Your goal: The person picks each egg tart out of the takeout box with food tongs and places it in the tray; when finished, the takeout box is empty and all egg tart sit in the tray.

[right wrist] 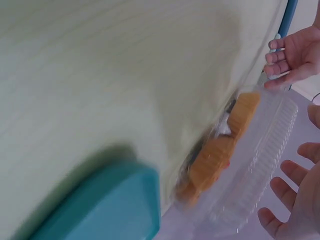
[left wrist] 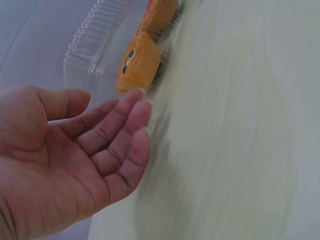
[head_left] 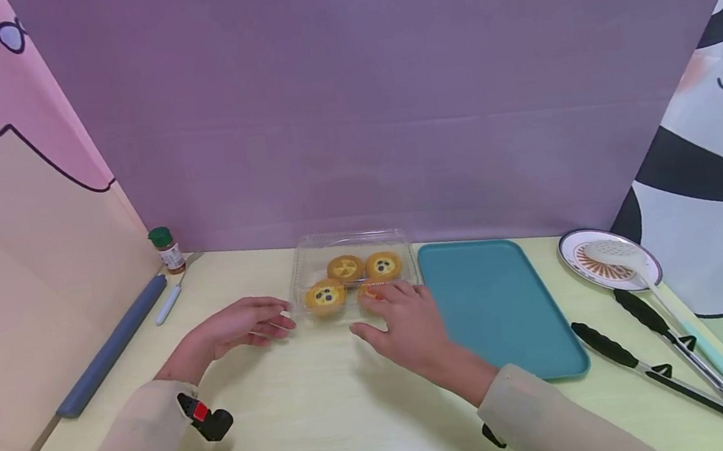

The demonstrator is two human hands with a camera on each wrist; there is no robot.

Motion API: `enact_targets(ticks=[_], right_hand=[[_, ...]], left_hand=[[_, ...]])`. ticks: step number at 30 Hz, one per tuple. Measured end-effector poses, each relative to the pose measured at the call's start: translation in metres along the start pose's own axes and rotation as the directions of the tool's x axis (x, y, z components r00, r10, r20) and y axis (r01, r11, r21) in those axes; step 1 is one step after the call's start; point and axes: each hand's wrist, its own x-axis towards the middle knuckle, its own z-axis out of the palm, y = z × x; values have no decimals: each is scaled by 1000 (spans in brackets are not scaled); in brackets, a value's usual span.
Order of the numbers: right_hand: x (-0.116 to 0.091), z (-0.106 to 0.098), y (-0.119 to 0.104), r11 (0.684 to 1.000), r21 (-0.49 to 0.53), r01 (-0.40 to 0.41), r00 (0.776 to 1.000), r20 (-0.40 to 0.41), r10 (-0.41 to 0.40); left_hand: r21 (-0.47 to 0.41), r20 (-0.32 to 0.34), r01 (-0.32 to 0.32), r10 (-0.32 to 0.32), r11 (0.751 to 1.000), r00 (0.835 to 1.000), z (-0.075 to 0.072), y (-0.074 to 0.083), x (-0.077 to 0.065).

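A clear plastic clamshell box (head_left: 302, 268) stands at the back middle of the table, with several small round tarts (head_left: 326, 299) inside. Some tarts carry dark berry-like spots; the front right one shows red and is partly hidden by a hand. My left hand (head_left: 239, 329) is beside the box's front left corner, fingers loosely bent and holding nothing. In the left wrist view its palm (left wrist: 55, 170) faces up, near the box. My right hand (head_left: 407, 328) hovers before the box's front right, fingers spread. The right wrist view shows those spread fingers (right wrist: 285, 192) apart from the box.
Right of the box lies a teal tray (head_left: 498, 307). Farther right are a patterned plate (head_left: 578, 245), a white slotted spatula (head_left: 615, 254) and black-handled tongs (head_left: 606, 346). On the left are a green-capped jar (head_left: 171, 255), a blue roll (head_left: 111, 351) and a light-handled tool (head_left: 170, 304).
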Motion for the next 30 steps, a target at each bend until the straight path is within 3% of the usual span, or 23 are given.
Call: enact_targets(ticks=[7, 22, 30], right_hand=[[12, 21, -20, 998, 12, -59, 998, -3, 59], [24, 47, -45, 981, -161, -105, 992, 47, 114], [27, 55, -50, 962, -237, -136, 991, -23, 134]], left_hand=[[-68, 6, -37, 37, 997, 999, 5, -2, 3], [-133, 2, -73, 74, 988, 997, 15, -1, 11], [-169, 54, -27, 36, 985, 998, 14, 0, 10]])
